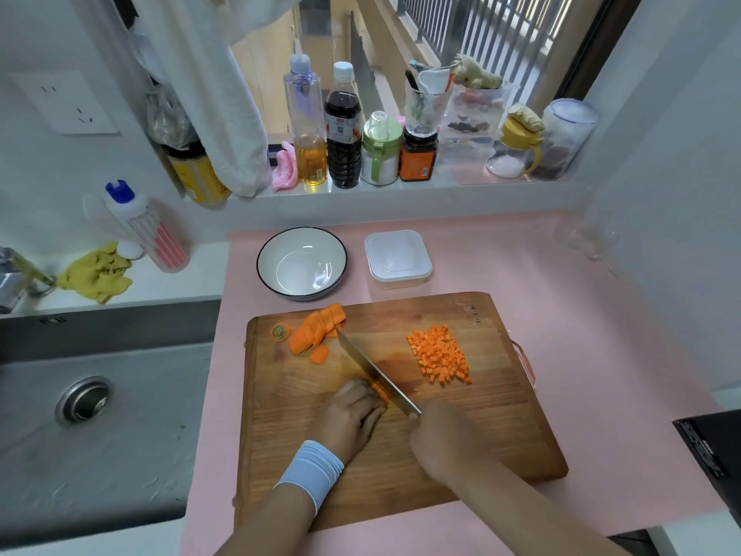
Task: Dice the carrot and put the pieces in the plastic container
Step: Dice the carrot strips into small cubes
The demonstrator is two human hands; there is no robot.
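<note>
Holding down one short bundle of carrot strips [379, 391], the left hand [355, 415] curls its fingertips over them on the single wooden cutting board [300, 427]; a pale blue wristband [310, 471] sits on that wrist. The right hand [441, 439] is closed round the handle of the one kitchen knife [373, 373], the handle itself hidden in the fist. The blade lies against the strips just right of the left fingertips and slants away to the far left.

Carrot lies in four more places. One heap of diced carrot [439, 353] is beyond the right hand, clear of the blade. One fanned stack of carrot slabs [316, 329] sits by the knife tip, with one loose slice [318, 355] beside it and one cut stem end [280, 331] further left.

Past the board, well beyond both hands, stand one white bowl [260, 270] and one square plastic container [398, 258], with no carrot in it.
</note>
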